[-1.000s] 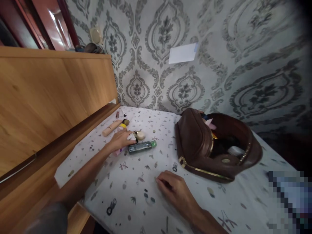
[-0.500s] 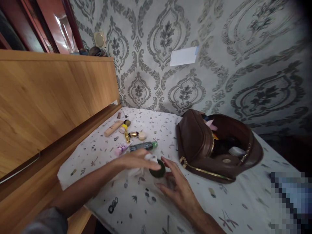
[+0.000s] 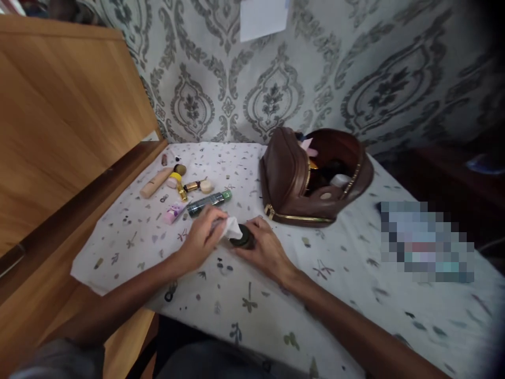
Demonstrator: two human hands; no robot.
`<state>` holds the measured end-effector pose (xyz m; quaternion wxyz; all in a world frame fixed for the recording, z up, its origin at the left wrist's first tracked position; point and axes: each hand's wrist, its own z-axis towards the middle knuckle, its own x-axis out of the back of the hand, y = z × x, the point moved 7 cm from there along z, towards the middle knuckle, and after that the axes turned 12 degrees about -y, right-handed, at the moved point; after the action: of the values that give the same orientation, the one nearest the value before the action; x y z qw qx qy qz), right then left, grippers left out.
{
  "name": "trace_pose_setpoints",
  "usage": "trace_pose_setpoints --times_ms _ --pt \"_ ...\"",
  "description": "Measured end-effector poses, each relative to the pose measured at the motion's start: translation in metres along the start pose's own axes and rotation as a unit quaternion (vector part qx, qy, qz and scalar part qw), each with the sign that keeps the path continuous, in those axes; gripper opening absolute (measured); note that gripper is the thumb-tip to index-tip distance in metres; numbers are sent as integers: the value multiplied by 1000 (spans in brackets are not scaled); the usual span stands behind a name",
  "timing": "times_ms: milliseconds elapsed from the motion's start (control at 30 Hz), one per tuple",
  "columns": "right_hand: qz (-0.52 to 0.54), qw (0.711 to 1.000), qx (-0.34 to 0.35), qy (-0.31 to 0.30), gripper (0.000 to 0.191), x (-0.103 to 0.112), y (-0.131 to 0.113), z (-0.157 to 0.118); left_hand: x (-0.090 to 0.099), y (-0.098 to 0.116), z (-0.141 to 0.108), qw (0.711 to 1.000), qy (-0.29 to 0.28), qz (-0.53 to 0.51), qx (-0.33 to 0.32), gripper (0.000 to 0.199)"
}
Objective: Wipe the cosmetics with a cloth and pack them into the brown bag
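Note:
My right hand (image 3: 269,253) is wrapped round a small round jar (image 3: 240,239) with a dark green lid, low over the tabletop. A crumpled white wipe (image 3: 232,228) is pinched in my left hand (image 3: 200,241), its free end touching the top of the jar. Just beyond the left hand lies a dark tube-shaped bottle (image 3: 205,204) with a green cap. Beside that rests a pink and purple tube (image 3: 173,213). Farther back sit a beige tube (image 3: 157,182), a yellow-lidded pot (image 3: 174,179), a gold-capped small bottle (image 3: 182,192) and a round cream-coloured piece (image 3: 206,186).
An unzipped brown bag (image 3: 288,168) with items inside stands at the back right. The white patterned cloth (image 3: 252,310) covers the table. A wooden cabinet (image 3: 71,100) borders the left, a papered wall (image 3: 221,63) the back. At right lies a blurred-out flat object (image 3: 426,242).
My right hand, half open beside the jar before, now grips it. The left hand has drawn back from the lid and holds the wipe against it. The view has tilted down.

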<state>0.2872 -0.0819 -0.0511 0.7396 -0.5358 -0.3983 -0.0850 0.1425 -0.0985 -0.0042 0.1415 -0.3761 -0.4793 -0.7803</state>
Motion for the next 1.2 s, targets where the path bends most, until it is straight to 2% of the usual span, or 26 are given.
trace_pose_setpoints --times_ms 100,167,233,300,433,600,700,767,867,933,1067,1133,1200 --pt "-25 1000 11 -14 18 -5 1 0 -23 31 -1 985 -49 85 -141 18" --pt "-37 999 23 -17 17 -7 3 1 -34 35 4 975 -74 119 -173 20" --pt "-43 999 27 -19 23 -7 4 1 -34 25 14 979 -73 118 -151 20" --pt "-43 998 24 -30 29 -8 5 1 -30 9 21 988 -73 98 -98 21" --pt "-45 998 7 -40 32 -7 4 0 -26 -12 13 992 -101 71 -7 28" --pt "-27 999 -13 -11 29 -1 3 -1 -29 -6 -16 994 -103 46 5 24" --pt "37 998 -41 1 30 2 6 -4 -29 -1 -26 995 -84 54 5 27" --pt "85 995 -51 4 32 3 8 -6 -24 3 -29 997 -51 63 -8 20" --pt "116 992 -40 40 31 8 8 -8 -16 16 -29 994 -4 90 -64 10" --pt "114 991 -31 57 30 10 7 -9 -17 30 -30 985 -7 120 -125 10" --pt "81 996 -9 43 30 5 5 -9 -28 56 -28 956 -38 170 -236 17" --pt "67 997 8 30 32 2 2 -10 -28 60 -20 955 -31 178 -236 17" --pt "64 997 31 12 32 0 -1 -10 -22 57 -6 966 -19 161 -200 15"
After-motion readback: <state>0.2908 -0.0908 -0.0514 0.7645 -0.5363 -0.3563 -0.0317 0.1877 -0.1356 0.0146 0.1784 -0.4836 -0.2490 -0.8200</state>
